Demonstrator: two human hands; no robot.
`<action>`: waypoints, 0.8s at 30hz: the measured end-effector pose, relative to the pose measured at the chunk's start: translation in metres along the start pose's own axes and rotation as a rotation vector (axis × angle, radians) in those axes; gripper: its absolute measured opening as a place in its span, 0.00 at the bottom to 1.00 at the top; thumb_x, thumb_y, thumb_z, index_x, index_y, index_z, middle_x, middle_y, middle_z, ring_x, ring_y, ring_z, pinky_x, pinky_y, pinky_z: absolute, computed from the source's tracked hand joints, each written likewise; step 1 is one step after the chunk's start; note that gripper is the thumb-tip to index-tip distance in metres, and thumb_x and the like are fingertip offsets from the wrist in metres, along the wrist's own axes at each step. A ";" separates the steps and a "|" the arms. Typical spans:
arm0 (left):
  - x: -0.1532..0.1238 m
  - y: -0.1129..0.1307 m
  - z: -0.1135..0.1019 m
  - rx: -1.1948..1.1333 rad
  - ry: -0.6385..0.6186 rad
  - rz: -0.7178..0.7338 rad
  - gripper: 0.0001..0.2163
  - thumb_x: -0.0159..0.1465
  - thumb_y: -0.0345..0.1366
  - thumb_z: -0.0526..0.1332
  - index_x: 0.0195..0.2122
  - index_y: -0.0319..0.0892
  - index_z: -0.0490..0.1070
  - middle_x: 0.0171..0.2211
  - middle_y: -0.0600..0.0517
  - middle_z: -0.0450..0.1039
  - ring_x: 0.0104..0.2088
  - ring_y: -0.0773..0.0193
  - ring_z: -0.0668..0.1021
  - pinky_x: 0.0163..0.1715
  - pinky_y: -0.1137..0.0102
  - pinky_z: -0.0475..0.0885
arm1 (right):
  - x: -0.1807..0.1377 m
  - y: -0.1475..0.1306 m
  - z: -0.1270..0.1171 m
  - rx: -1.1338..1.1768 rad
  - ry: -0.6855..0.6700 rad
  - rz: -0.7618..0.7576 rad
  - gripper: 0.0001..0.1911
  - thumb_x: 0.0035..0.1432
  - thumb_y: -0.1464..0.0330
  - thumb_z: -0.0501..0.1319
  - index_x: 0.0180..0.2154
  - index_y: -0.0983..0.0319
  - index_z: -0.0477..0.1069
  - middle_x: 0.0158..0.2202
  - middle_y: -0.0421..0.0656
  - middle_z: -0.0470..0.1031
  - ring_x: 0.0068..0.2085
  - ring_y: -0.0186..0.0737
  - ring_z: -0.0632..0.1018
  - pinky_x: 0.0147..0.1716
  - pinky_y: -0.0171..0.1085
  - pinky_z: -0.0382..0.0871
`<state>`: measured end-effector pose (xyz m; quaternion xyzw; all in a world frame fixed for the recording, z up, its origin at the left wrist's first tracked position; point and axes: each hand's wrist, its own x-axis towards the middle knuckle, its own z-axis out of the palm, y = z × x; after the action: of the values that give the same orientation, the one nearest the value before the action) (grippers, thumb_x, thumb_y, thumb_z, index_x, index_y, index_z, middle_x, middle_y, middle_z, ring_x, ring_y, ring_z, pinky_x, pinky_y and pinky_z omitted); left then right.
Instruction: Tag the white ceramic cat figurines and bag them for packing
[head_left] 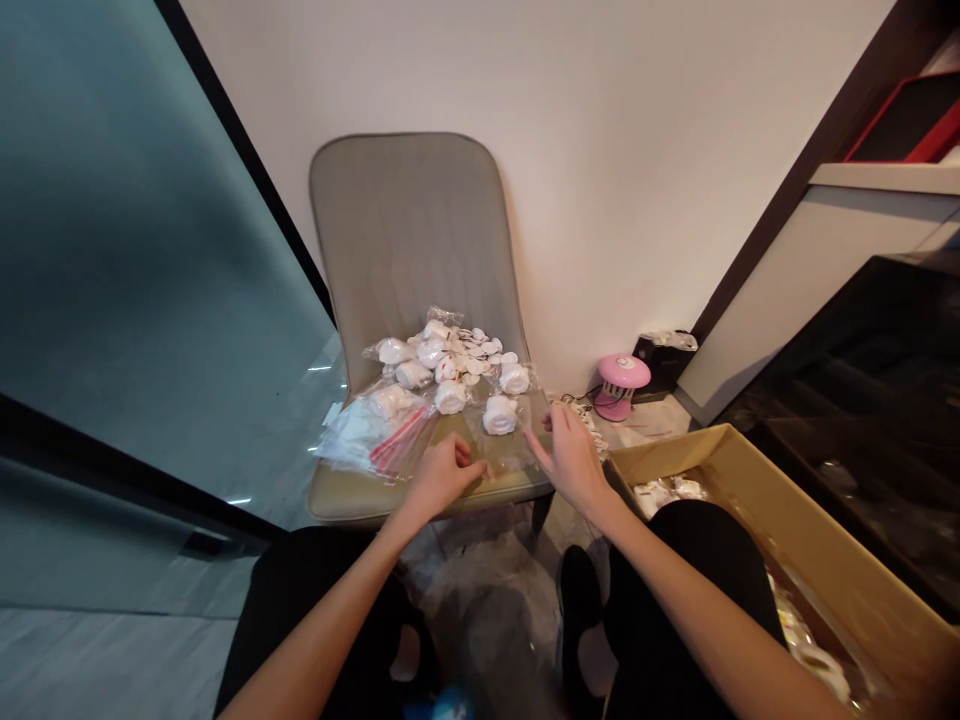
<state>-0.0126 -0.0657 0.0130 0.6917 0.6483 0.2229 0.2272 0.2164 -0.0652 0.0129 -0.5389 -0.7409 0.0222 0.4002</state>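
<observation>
A white rolled item [500, 415] in a clear plastic bag [517, 450] lies near the front of the chair seat. My left hand [444, 474] is at the bag's lower left edge, its fingers curled and its thumb pressing on the film. At the right side of the bag is my right hand [570, 452], with the thumb held apart from its bent fingers. Behind the bag sit several more bagged white rolls [450, 396] and a pile of small white oval pieces [480, 350]. A stack of clear zip bags [367, 432] with red strips lies on the left.
The grey-beige chair [412, 220] backs onto a white wall. To my right stands an open cardboard box [667, 458] holding wrapped white items. A pink mushroom-shaped device [624, 372] and a black box [664, 360] are on the floor. Dark-framed glass [150, 250] stands at left.
</observation>
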 end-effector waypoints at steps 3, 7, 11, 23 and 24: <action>-0.006 -0.011 -0.002 -0.147 -0.146 0.006 0.13 0.58 0.46 0.62 0.31 0.39 0.74 0.27 0.51 0.77 0.28 0.63 0.77 0.28 0.71 0.66 | -0.009 -0.018 -0.005 0.149 -0.021 -0.092 0.04 0.66 0.70 0.53 0.39 0.60 0.66 0.38 0.48 0.70 0.40 0.44 0.73 0.42 0.41 0.67; -0.011 -0.013 -0.004 -0.288 -0.210 0.057 0.13 0.60 0.43 0.60 0.31 0.38 0.76 0.26 0.51 0.77 0.26 0.65 0.75 0.28 0.72 0.67 | -0.024 -0.035 0.017 0.379 -0.183 -0.160 0.10 0.66 0.74 0.51 0.44 0.60 0.69 0.40 0.46 0.71 0.38 0.40 0.74 0.42 0.38 0.70; -0.014 -0.009 -0.005 -0.326 -0.185 0.087 0.11 0.60 0.41 0.59 0.32 0.38 0.77 0.27 0.51 0.77 0.27 0.65 0.75 0.29 0.73 0.68 | -0.030 -0.038 0.045 0.459 -0.199 -0.128 0.11 0.66 0.74 0.53 0.46 0.60 0.70 0.41 0.46 0.73 0.40 0.40 0.76 0.43 0.38 0.71; -0.020 -0.003 -0.003 -0.159 -0.118 0.099 0.09 0.59 0.35 0.59 0.31 0.39 0.79 0.30 0.49 0.80 0.31 0.63 0.78 0.32 0.72 0.67 | -0.034 -0.037 0.062 0.471 -0.220 -0.110 0.11 0.62 0.75 0.58 0.45 0.60 0.73 0.42 0.47 0.75 0.42 0.41 0.77 0.45 0.40 0.72; -0.021 -0.003 -0.004 -0.153 -0.117 0.097 0.09 0.59 0.35 0.59 0.32 0.39 0.79 0.30 0.49 0.81 0.31 0.62 0.78 0.32 0.72 0.67 | -0.034 -0.038 0.062 0.475 -0.220 -0.121 0.11 0.62 0.75 0.58 0.46 0.60 0.73 0.43 0.47 0.75 0.43 0.41 0.77 0.46 0.41 0.72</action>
<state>-0.0181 -0.0862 0.0139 0.7149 0.5807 0.2418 0.3054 0.1520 -0.0841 -0.0309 -0.3787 -0.7849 0.2300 0.4332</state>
